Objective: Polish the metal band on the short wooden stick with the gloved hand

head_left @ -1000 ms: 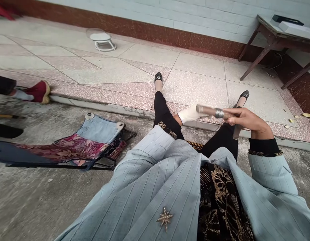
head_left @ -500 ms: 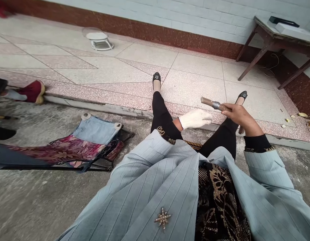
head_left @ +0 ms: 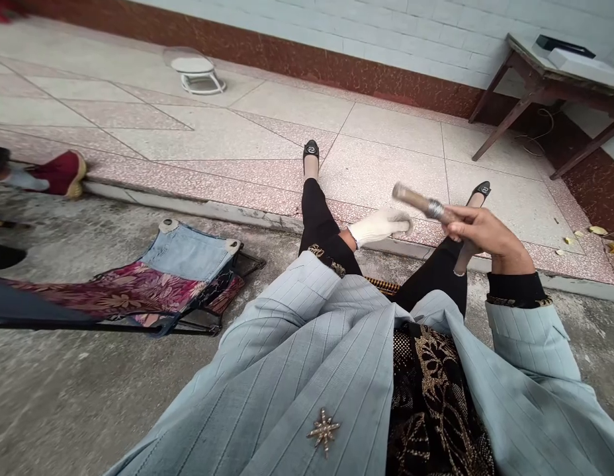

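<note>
My right hand (head_left: 480, 235), bare, is closed round a brown stick-like tool (head_left: 420, 201) with a metal band, held out over my right knee; its tip points up and left, and a second length pokes out below my fingers. My left hand (head_left: 379, 226) wears a white knitted glove and reaches toward the tool's free end, fingers curled and blurred, close to it or touching. I sit with both legs stretched out, black shoes (head_left: 311, 149) resting on the tiled floor.
A low folding stool (head_left: 188, 254) with denim and floral cloth lies at my left on the concrete. Another person's red shoe (head_left: 61, 173) shows at far left. A white stand (head_left: 200, 73) sits by the wall, and a wooden table (head_left: 540, 86) stands at right.
My right hand swung the tool down and right, then back up. My gloved left hand dropped away from the tool's end, then rose toward it again.
</note>
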Demonstrator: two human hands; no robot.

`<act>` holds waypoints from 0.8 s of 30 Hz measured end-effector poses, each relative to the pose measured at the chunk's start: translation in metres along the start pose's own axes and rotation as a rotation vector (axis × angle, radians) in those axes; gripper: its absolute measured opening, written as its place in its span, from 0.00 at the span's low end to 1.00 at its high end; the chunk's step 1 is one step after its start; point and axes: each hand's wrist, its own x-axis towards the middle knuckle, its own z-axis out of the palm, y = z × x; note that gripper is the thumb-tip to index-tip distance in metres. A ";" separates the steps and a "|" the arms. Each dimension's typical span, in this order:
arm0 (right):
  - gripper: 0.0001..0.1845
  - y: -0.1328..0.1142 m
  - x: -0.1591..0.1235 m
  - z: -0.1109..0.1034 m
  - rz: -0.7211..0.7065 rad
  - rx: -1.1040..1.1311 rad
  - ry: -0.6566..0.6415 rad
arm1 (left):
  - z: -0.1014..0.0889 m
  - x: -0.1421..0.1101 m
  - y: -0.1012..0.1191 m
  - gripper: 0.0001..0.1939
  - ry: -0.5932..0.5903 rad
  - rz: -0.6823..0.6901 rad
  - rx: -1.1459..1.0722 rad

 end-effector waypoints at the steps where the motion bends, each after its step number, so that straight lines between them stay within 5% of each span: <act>1: 0.30 0.001 0.002 -0.002 -0.013 0.028 0.091 | 0.003 -0.002 -0.001 0.08 -0.033 -0.005 0.010; 5: 0.27 0.011 0.010 -0.010 0.000 -0.100 0.262 | 0.010 -0.009 0.002 0.08 -0.144 0.015 0.105; 16: 0.26 0.028 0.014 -0.011 0.131 -0.564 0.233 | -0.002 -0.005 0.012 0.08 -0.041 0.086 0.236; 20: 0.24 0.024 0.012 -0.006 0.089 -0.539 -0.037 | -0.019 0.001 0.015 0.05 -0.063 0.162 0.324; 22: 0.24 0.018 0.007 -0.004 0.053 -0.394 -0.257 | -0.024 0.004 0.014 0.05 -0.107 0.170 0.286; 24: 0.26 0.009 0.002 -0.004 0.025 -0.225 -0.345 | -0.023 0.006 0.010 0.07 -0.120 0.135 0.190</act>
